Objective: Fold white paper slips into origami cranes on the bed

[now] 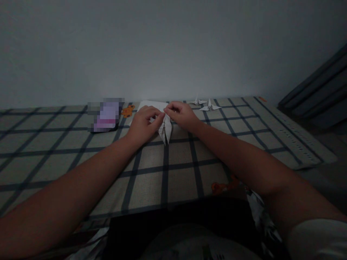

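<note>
White paper (166, 130) in left hand (143, 122) and right hand (181, 113); two cranes (197, 102) (210, 106) beyond.

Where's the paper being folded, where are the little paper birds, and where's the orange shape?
folded paper (166, 133): head view, on its lower pointed flap.
paper birds (210, 106): head view, on the right-hand bird's body.
orange shape (128, 111): head view, on its middle.
</note>
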